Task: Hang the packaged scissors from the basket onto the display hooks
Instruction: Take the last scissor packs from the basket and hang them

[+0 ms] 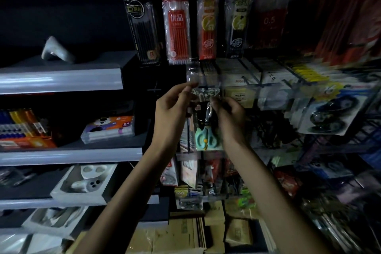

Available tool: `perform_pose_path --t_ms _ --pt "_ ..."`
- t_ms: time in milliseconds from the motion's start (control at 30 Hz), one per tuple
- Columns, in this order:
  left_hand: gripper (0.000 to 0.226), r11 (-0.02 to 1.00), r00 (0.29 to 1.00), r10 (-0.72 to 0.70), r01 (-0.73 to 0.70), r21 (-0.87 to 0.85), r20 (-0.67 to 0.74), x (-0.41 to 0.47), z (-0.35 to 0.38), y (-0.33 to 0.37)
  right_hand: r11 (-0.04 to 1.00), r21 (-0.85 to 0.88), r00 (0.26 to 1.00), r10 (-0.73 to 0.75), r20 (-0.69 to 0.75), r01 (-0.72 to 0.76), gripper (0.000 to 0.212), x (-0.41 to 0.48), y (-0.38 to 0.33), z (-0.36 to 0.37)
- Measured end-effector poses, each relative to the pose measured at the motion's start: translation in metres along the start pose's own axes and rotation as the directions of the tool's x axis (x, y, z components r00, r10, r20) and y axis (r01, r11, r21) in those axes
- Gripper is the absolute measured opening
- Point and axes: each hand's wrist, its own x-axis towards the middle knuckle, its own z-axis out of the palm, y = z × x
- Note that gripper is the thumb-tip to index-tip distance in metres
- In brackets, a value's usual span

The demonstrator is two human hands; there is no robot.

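Far left: grey shelves [61, 80] w/ boxed stock, incl. a flat box marked 24 [108, 129] on the middle tier. The left forearm comes up from the bottom edge, angled up & to the right, wrist bent a little. The left hand [172, 109] is raised at mid-frame, back of hand toward the camera, fingers curled in. Its thumb & fingertips pinch the top-left corner of the packaged scissors [208, 130].

The pkg hangs upright btwn both hands, in front of the display, centre of view. It's a clear sleeve w/ a printed header card up top, dark blades pointing up, teal handles at the bottom. Whether its top is on a hook: can't tell, too blurred.

The right hand [231, 115] sits just right of the pkg, slightly lower than the left, fingers curled & pinching the sleeve's right edge just under the header. The right forearm runs up from the bottom right, angled up & to the left, so both arms converge on the pkg.

Above the hands: a row of hanging pen refill packs [177, 22], red & black. Far right: a tilted wire rack [338, 146] w/ blister packs [329, 111], blurred.
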Motion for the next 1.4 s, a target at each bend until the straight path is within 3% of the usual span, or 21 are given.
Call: perform_pose_path --t_ms 367,533,767,933,1067,1233,1333,1400 --pt "0.027 0.999 1.000 0.011 -0.012 0.049 0.012 -0.004 -0.006 -0.001 0.998 -0.060 1.000 -0.002 0.017 0.003 0.033 0.006 -0.001 -0.003" --pt "0.028 0.998 0.999 0.033 -0.033 0.045 0.007 -0.004 -0.006 -0.005 0.998 -0.054 0.999 -0.020 0.041 0.022 0.017 0.008 -0.001 0.000" --pt "0.022 1.000 0.999 0.025 -0.025 0.016 -0.030 -0.007 -0.004 -0.027 0.999 -0.019 1.000 0.028 0.010 -0.028 0.030 0.013 0.008 -0.003" --pt "0.025 0.983 0.996 0.015 0.002 0.186 -0.090 -0.012 -0.004 -0.072 0.997 -0.021 0.996 0.069 0.055 -0.068 0.020 0.015 0.007 -0.009" --pt "0.036 0.948 0.996 -0.038 0.061 0.312 -0.078 -0.013 -0.004 -0.101 0.997 -0.028 0.993 0.068 0.096 -0.066 0.025 0.015 0.005 -0.013" --pt "0.036 0.967 0.997 -0.050 0.064 0.245 -0.060 -0.019 0.001 -0.109 0.993 -0.107 0.986 0.065 0.155 -0.049 0.036 0.013 0.012 -0.019" --pt "0.033 0.978 0.996 -0.057 0.071 0.195 -0.073 -0.018 0.002 -0.112 0.986 -0.166 0.984 0.018 0.178 0.012 0.017 0.001 0.016 -0.029" --pt "0.032 0.982 0.995 -0.048 0.062 0.176 -0.084 -0.019 0.004 -0.116 0.976 -0.197 0.986 -0.057 0.159 0.088 0.026 -0.012 0.023 -0.031"
